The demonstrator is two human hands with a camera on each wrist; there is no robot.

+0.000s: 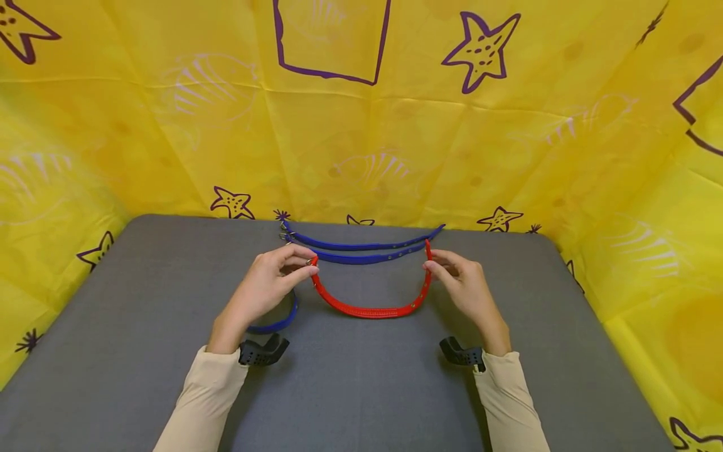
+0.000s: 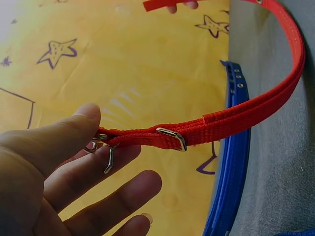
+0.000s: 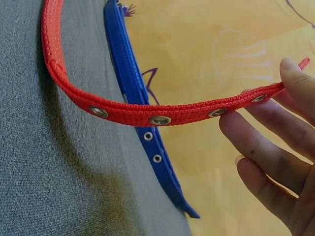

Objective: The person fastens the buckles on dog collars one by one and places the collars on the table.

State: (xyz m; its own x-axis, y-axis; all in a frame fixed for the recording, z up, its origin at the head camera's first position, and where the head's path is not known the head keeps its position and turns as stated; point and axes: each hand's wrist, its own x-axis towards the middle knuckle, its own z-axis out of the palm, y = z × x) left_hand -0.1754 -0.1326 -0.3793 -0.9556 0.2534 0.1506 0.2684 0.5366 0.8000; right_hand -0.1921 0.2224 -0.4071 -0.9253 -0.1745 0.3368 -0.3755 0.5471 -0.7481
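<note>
A red collar (image 1: 369,312) hangs in a U between both hands over the grey table. My left hand (image 1: 277,276) pinches its buckle end between thumb and index finger. Close up in the left wrist view, the metal buckle (image 2: 101,137) and a metal loop (image 2: 172,138) show on the red strap. The tip of the other end is pinched by my right hand (image 1: 460,279). Several metal eyelets (image 3: 160,120) run along that end in the right wrist view. Beyond the red collar lie two blue collars (image 1: 361,258), stretched out side by side with their buckles on the left.
Another blue collar (image 1: 277,326) lies curved on the grey table (image 1: 361,389), partly hidden under my left hand and wrist. A yellow patterned cloth (image 1: 361,125) rises along the table's back edge and both sides. Black wrist cameras (image 1: 262,350) sit on both wrists.
</note>
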